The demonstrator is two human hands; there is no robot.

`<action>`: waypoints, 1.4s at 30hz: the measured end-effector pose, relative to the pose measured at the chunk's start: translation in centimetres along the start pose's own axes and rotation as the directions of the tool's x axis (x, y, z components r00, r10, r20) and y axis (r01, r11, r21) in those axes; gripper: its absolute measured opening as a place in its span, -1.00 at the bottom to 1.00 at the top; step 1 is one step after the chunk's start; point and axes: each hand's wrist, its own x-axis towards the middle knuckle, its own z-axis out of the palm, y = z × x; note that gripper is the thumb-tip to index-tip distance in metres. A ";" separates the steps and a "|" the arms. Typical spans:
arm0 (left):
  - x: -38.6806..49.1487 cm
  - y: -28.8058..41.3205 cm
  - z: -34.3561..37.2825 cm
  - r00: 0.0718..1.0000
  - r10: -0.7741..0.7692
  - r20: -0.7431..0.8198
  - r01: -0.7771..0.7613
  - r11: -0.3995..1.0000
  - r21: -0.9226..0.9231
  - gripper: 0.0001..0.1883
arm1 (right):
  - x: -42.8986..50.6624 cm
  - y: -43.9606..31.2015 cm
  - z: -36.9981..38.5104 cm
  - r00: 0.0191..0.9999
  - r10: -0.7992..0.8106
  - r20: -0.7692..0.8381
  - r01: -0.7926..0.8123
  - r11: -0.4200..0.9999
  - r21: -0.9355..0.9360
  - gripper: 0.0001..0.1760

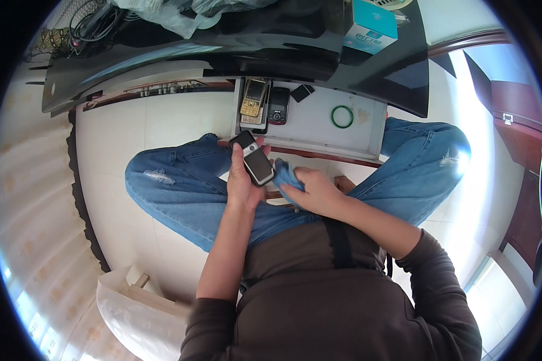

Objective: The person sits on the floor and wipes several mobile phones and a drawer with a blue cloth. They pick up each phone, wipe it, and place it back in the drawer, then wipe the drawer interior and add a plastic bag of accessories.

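My left hand holds a black and silver mobile phone, tilted, with the thumb along its side. Close to its right, my right hand grips a crumpled blue cloth, whose edge is beside the phone's lower end. Beyond both hands is an open white drawer. At its left lie a gold keypad phone on top of other phones, and a dark red and black phone beside them. A small black flat piece and a green ring lie farther right.
Above the drawer is a glossy black tabletop, bearing a teal and white box, clear plastic bags and coiled black cables. My jeans-clad legs flank the drawer. A patterned curtain hangs at left; a white plastic-covered object stands lower left.
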 end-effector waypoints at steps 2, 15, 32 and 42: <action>0.8 1.0 1.0 0.998 -0.026 0.060 0.023 0.998 0.054 -0.54 | -1.0 2.2 -1.0 0.999 0.016 -0.041 -0.015 1.000 0.017 -0.65; 12.4 -4.0 4.8 0.829 0.397 0.395 -0.324 -0.234 0.917 -0.20 | 2.7 5.9 -5.2 0.667 0.699 -0.257 -0.088 0.417 0.905 -0.71; 14.9 -5.1 4.2 0.654 0.595 0.466 -0.154 -0.499 0.853 -0.31 | 3.1 6.5 -5.5 0.786 0.600 -0.150 -0.419 0.695 0.584 -0.63; 6.6 -5.2 3.4 0.834 0.456 0.311 -0.440 0.209 0.873 -0.74 | 7.9 12.8 -13.1 0.722 0.564 -0.401 -0.657 0.379 -0.651 -0.49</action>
